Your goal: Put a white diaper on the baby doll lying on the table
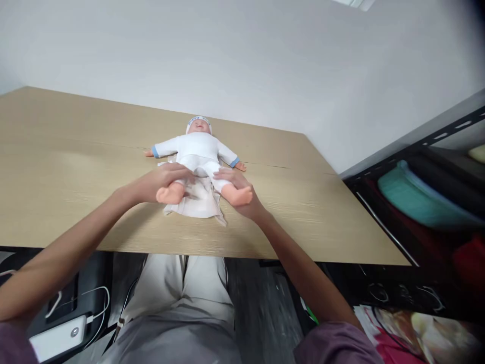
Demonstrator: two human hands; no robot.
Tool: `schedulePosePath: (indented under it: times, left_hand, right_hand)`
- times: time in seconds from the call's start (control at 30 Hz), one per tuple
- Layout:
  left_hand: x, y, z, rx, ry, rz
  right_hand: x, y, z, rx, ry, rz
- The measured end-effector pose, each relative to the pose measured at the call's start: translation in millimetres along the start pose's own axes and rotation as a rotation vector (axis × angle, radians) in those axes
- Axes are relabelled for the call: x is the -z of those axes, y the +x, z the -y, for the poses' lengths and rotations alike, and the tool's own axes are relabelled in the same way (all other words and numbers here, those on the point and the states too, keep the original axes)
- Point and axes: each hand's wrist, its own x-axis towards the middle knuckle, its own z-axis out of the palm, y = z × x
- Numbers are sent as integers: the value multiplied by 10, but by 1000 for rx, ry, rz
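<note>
A baby doll point(197, 146) in a white outfit with blue cuffs and a lettered headband lies on its back on the table, arms spread and bare feet toward me. An opened, thin white diaper point(200, 202) lies beneath its hips and between its legs. My left hand point(161, 181) is closed round the doll's leg on the left, its fingertips reaching the inner thigh beside the diaper. On the other leg, my right hand point(238, 184) has its fingers curled over the thigh. The doll's feet hide part of both palms.
The wooden table point(94, 126) meets a pale wall point(227, 60) behind. At right is a black rack point(417, 217) with a teal item point(424, 197). Below the table's left front edge sits a white power bank point(60, 336) with a cable. My lap is under the front edge.
</note>
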Motion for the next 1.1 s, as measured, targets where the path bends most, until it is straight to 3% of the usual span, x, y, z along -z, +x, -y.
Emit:
schedulePosePath:
  times: [0.17,0.3,0.43,0.6,0.83,1.0,1.1]
  left_hand:
    - [-116,-453,281,-32,132,172]
    - [-189,-516,332,-16,90,189]
    - [-157,-488,385,-25,39,226]
    - [-117,-462,330,16,24,287]
    - [-247,-437,42,151,114,179]
    - [-409,-443,35,168,176,122]
    - [-446,-390,61,217,195,17]
  right_hand:
    - [-19,-231,-261,309,-12,175]
    - [-99,-332,-327,309,-93,257]
    - [1,-334,-314,323,-54,275]
    - [124,-342,-99,243,-40,330]
    - [-253,-477,409,69,-270,235]
    - [-329,-342,289,-30,-164,127]
    - [-299,-209,151,-63,-58,52]
